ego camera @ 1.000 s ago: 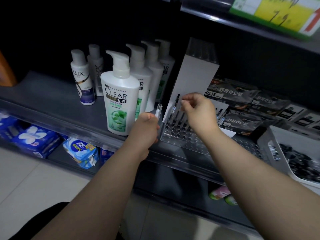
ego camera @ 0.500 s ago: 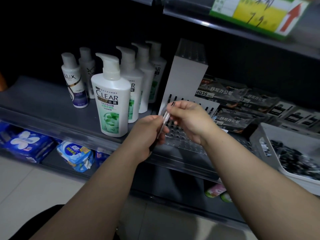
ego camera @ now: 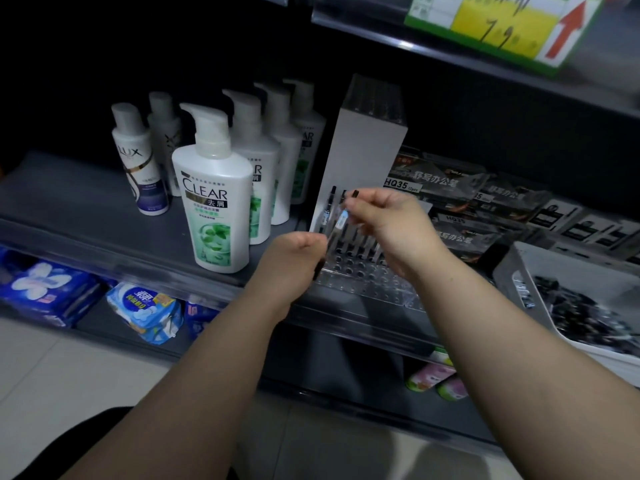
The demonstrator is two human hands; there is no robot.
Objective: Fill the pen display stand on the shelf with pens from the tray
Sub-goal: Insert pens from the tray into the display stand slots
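Clear plastic pen (ego camera: 341, 218), black-capped, slants just as half a second ago: the right hand (ego camera: 388, 226) pinches its top, the left hand (ego camera: 291, 261) grips its lower end with curled fingers, over the display stand (ego camera: 367, 282), left side; tray (ego camera: 509, 268) at right.

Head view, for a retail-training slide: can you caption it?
Left hand and right hand hold a pen at the partly filled pen display stand, beside shampoo bottles on the shelf.

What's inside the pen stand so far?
A row of pens stands in the back holes of the pen stand, against its white backboard; the front holes look empty. The right hand, pinching a pen, covers the row's right part, so the count is hidden.
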